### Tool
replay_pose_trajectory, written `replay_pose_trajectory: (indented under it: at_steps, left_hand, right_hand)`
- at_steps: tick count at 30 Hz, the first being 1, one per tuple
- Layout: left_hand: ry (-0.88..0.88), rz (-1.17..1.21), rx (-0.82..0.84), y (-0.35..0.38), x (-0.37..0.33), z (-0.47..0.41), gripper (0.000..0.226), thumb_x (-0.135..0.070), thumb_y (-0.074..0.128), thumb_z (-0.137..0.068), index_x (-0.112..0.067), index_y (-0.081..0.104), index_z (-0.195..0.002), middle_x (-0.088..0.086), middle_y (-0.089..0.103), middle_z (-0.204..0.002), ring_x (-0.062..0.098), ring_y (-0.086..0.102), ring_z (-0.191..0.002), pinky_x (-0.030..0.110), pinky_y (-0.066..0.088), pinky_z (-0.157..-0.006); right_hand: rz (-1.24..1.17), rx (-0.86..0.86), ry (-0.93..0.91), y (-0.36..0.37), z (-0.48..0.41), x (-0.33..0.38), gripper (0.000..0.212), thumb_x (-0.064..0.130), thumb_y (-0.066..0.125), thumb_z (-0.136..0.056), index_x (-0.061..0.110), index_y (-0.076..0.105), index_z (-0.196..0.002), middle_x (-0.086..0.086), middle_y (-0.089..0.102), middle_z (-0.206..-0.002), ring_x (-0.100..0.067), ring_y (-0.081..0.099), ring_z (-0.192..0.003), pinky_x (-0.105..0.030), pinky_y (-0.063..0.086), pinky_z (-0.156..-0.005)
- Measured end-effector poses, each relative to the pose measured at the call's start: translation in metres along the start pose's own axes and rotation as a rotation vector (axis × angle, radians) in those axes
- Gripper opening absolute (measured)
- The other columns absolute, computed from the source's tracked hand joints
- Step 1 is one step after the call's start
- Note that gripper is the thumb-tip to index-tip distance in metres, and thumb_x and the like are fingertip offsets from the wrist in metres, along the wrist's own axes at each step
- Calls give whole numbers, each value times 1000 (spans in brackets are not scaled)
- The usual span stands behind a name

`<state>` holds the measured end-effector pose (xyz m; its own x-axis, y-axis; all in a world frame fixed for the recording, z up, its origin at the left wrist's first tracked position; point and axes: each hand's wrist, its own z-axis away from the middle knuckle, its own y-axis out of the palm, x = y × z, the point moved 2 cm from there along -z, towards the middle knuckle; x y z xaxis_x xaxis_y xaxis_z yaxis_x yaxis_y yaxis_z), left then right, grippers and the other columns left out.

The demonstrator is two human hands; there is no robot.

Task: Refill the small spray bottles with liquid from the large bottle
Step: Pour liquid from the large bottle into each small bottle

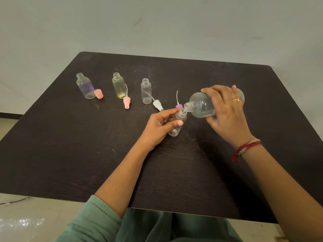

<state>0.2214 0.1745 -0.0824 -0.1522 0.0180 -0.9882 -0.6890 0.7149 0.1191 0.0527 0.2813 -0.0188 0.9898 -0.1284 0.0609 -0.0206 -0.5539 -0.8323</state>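
My right hand (225,109) grips the large clear bottle (201,106), tipped on its side with its open mouth pointing left and down. Its mouth touches the neck of a small clear spray bottle (178,123), which my left hand (160,126) holds tilted on the dark table (87,154). Three more small bottles stand uncapped in a row further back: a purple-tinted one (85,86), a yellow one (119,85) and a clear one (146,91).
Loose tops lie by the bottles: a pink cap (99,93), a pink spray head (126,101), a white spray head (158,105) and a purple spray head (179,106) behind the held bottle. A pale wall rises behind the table.
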Motion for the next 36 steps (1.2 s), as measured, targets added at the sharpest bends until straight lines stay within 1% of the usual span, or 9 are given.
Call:
replay_pose_trajectory:
  at_steps: [3,8,12,17,19,22,26,31,36]
  left_hand:
    - [-9,11,-2,-1,1,0,49,-7,69,-79,0,58,-127,15,67,-117,21,64,-112,35,48,-102]
    - [-5,11,7,0,-2,1,48,-6,68,-79,-4,58,-126,11,68,-116,16,64,-110,28,49,-97]
    - [-2,12,6,0,-1,1,48,-6,68,-80,-2,58,-127,16,66,-119,19,64,-111,31,48,-100]
    - [-1,13,2,0,-1,1,49,-7,68,-79,-3,58,-126,18,67,-118,22,64,-112,35,48,-102]
    - [-6,10,3,0,-1,1,49,-6,68,-79,-1,58,-127,16,67,-117,21,64,-112,32,48,-100]
    - [-13,8,5,0,-2,2,48,-5,68,-79,-3,58,-126,7,70,-110,14,66,-105,26,49,-94]
    - [-22,8,-4,-1,-1,1,50,-7,69,-79,1,58,-127,12,68,-115,16,65,-108,28,49,-97]
    - [-13,2,4,-3,2,0,46,-1,67,-82,2,58,-127,15,67,-119,18,64,-111,29,48,-98]
    - [-12,11,4,-2,1,0,49,-5,69,-80,2,58,-128,13,67,-118,18,64,-111,30,48,-99]
  right_hand:
    - [-6,-2,0,0,0,0,63,10,74,-71,15,49,-129,-10,52,-124,-30,48,-119,-43,11,-115]
    - [-3,1,-5,-1,-1,0,63,10,76,-71,14,49,-128,-11,52,-124,-31,48,-119,-44,12,-114]
    - [1,-5,-9,-3,-2,-1,63,9,76,-70,14,50,-127,-13,53,-124,-33,50,-118,-47,13,-114]
    - [-3,-8,-24,-2,-2,-1,62,10,75,-71,15,49,-127,-12,53,-123,-32,49,-118,-47,13,-115]
    - [-3,-11,-21,-2,-2,-1,62,9,75,-71,15,49,-127,-12,53,-123,-32,49,-118,-47,12,-115]
    - [-4,-14,-21,-2,-2,0,61,9,74,-71,15,50,-127,-12,53,-123,-31,48,-118,-46,12,-115]
    - [0,-11,-27,-2,-2,-1,61,10,75,-72,15,49,-127,-11,52,-124,-30,48,-119,-47,11,-115]
    - [-3,-3,-29,-2,-3,-2,62,9,74,-71,16,49,-128,-11,52,-123,-30,48,-119,-47,10,-115]
    - [-16,-4,-24,0,-4,-3,62,10,75,-71,16,49,-127,-10,52,-124,-30,49,-119,-46,10,-115]
